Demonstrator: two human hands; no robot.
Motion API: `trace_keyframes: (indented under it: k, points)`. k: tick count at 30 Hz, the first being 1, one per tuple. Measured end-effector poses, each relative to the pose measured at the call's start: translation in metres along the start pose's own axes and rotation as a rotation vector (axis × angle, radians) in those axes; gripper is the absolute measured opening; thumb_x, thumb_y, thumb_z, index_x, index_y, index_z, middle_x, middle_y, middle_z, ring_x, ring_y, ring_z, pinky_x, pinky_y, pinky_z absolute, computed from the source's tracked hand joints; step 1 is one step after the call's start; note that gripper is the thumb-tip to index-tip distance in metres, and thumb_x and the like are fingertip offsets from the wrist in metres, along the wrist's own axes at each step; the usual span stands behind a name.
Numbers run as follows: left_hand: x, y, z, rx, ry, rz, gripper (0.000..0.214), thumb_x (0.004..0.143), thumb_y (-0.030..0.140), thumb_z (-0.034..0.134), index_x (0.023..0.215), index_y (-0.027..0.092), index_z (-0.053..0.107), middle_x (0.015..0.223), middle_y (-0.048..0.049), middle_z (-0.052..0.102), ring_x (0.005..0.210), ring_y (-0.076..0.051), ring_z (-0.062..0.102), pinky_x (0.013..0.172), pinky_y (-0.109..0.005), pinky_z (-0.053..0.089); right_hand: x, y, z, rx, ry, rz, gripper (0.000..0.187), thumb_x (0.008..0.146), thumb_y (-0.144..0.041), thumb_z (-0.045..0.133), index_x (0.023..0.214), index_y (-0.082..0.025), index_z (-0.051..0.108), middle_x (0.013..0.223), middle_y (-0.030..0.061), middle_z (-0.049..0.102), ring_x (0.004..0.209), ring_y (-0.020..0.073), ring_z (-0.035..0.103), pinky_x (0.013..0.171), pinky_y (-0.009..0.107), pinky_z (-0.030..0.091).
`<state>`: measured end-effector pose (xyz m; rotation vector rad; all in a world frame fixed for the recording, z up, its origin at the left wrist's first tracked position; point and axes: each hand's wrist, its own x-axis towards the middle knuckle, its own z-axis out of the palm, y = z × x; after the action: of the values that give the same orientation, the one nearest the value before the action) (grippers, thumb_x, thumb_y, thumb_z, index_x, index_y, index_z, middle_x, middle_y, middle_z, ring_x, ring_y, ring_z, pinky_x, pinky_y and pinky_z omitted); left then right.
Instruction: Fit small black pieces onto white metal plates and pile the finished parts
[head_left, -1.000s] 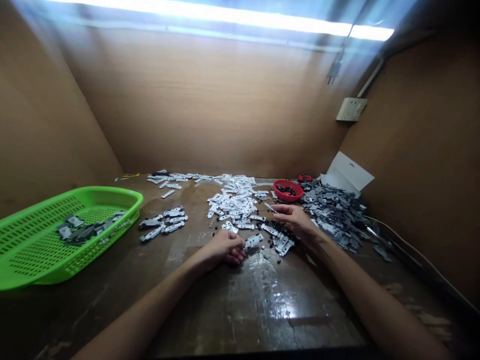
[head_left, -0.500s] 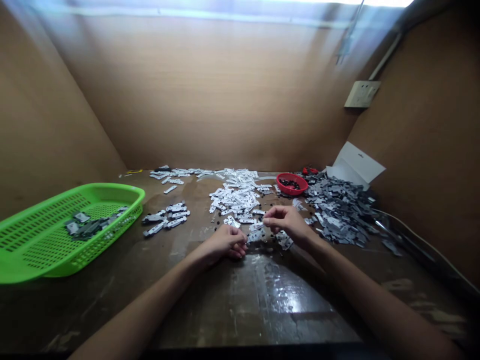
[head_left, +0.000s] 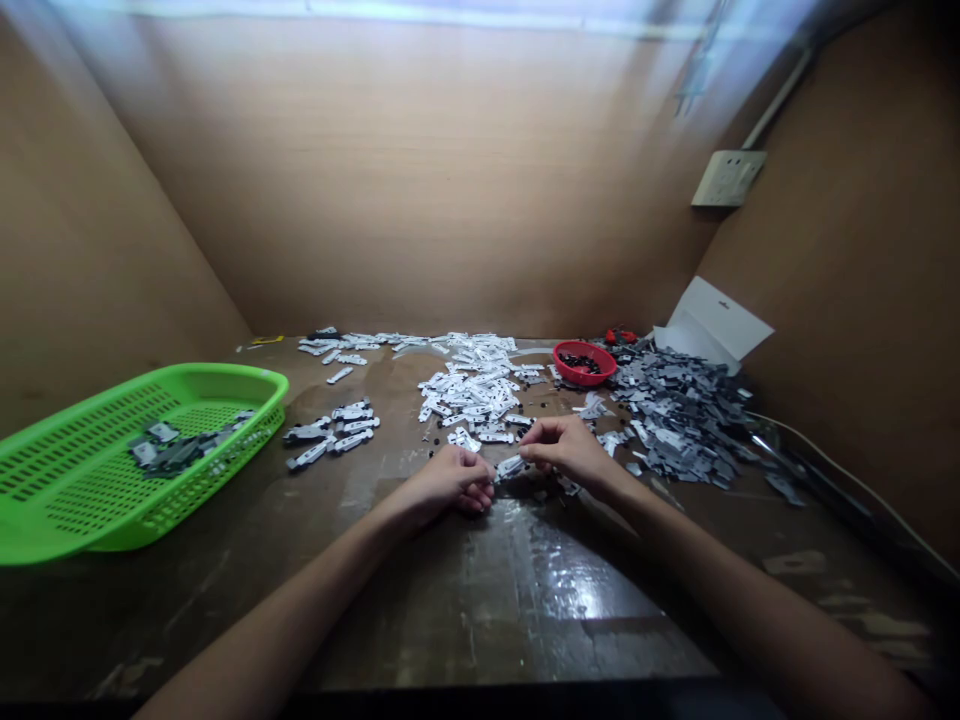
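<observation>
Between my two hands is a narrow white plastic piece [head_left: 510, 467], long and flat, low over the dark table. Its left end is pinched by the closed fingers of my left hand [head_left: 456, 480]. My right hand [head_left: 562, 448] has thumb and forefinger pressed together at the piece's right end; whatever small thing they may hold is hidden. Just beyond the hands spreads a heap of similar white plastic pieces [head_left: 474, 385]. Small black parts are scattered round it, and a red bowl [head_left: 583, 377] behind my right hand contains more of them.
A green basket [head_left: 259, 385] with grey and white pieces stands at the left. Beside it lies a small group of white-and-black pieces [head_left: 352, 427]. A large grey pile [head_left: 682, 410] fills the right, by a white card [head_left: 724, 322] and a cable [head_left: 847, 478].
My right hand has moved slightly left and down to the end of the white piece. My left hand keeps its pinch almost in place. The view has tilted a little.
</observation>
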<state>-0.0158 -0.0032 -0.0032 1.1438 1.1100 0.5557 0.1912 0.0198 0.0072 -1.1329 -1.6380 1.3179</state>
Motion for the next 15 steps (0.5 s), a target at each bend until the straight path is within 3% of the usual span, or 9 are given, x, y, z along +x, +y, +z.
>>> trace_keyframes:
  k: [15]
  points:
    - [-0.0031,0.0046,0.0014,0.004,0.006,-0.020,0.024,0.065,0.033,0.064,0.073,0.011,0.059,0.065,-0.0051,0.063,0.053,-0.010,0.059,0.050,-0.020,0.046,0.0002,-0.0007,-0.0005,0.016,-0.016,0.020,0.021,0.061,-0.030,0.069,0.071,-0.013,0.064,0.049,-0.0016,0.056,0.041,0.0086,0.047,0.041,0.020,0.035]
